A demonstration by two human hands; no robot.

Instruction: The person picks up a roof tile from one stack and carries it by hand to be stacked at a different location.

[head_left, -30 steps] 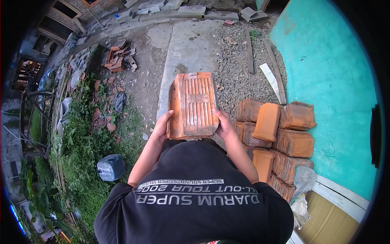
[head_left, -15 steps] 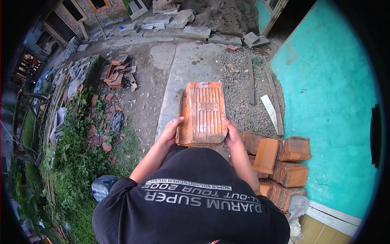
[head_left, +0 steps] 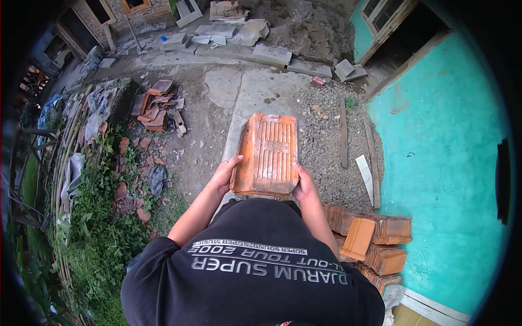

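An orange clay roof tile stack [head_left: 272, 155] is held in front of my body, its ridged top face toward me. Layered edges show along the near end. My left hand [head_left: 227, 173] grips the left side, thumb at the edge. On the opposite side my right hand [head_left: 304, 183] is closed around the right edge, thumb resting near the top face. The fingers under the tiles are hidden.
More stacked roof tiles [head_left: 389, 231] lie at lower right beside the turquoise wall [head_left: 440, 136], one loose tile [head_left: 358, 239] on top. Gravel with wooden planks [head_left: 343, 133] is ahead right. Broken tiles [head_left: 156, 111] are piled at left, near plants [head_left: 100, 217].
The view has moved forward along the path, with the tile pile at right now lower in the picture. The held tiles sit slightly further left, still in both hands.
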